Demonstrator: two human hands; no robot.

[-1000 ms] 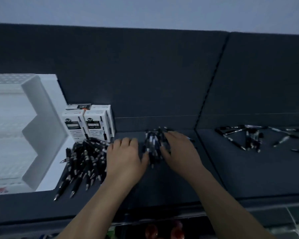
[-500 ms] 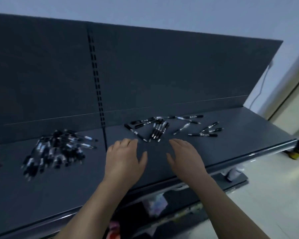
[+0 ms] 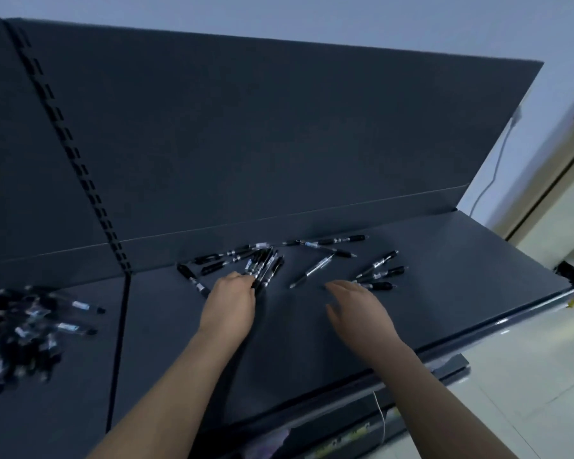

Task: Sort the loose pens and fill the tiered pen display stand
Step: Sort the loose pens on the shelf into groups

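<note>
Dark shelf (image 3: 461,260) before you: your left hand (image 3: 227,304) curls its fingers round the bunched pens (image 3: 264,265), likely gathering them (display stand out of view); right hand (image 3: 355,309), fingers straight and together, lies beside the stray pens (image 3: 380,274).

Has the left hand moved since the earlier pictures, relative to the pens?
Yes. The left hand went forward and right to the bunch of pens, which its fingers now grip.

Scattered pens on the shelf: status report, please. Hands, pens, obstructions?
Left hand grips pen bunch. Right hand open, beside three loose pens. Bigger pile far left; stand out of view. Nothing blocking.
</note>
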